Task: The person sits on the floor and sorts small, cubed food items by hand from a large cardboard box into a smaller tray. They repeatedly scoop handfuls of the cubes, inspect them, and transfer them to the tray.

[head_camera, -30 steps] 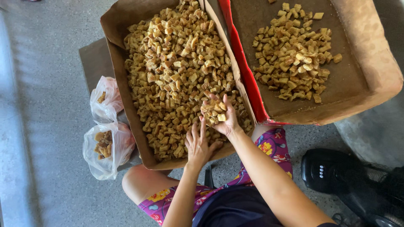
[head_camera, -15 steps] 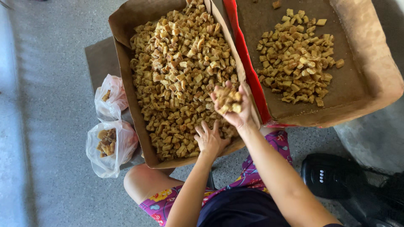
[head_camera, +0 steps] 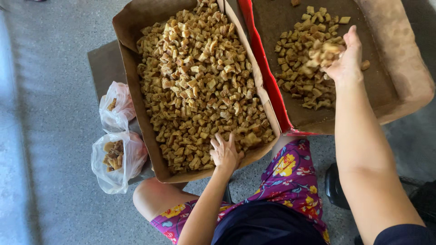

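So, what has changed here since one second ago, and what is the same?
The right hand scooped a handful of fried pieces out of the full left box, lifted it and carried it rightward over the right box, where the pieces now fall onto the smaller pile. The left hand stayed resting on the pieces at the left box's near end. Both boxes and the two plastic bags did not move.

L hand [head_camera: 225, 153] low near the body, palm down, fingers spread & slightly curled, pointing away. L forearm runs from bottom centre up to it, wrist straight, elbow bent close in. R arm stretched far fwd on the right side, forearm long & nearly straight. R hand [head_camera: 346, 58] raised at the end of it, back toward camera, fingers cupped loosely, thumb side left, partly blurred. Hands well apart.
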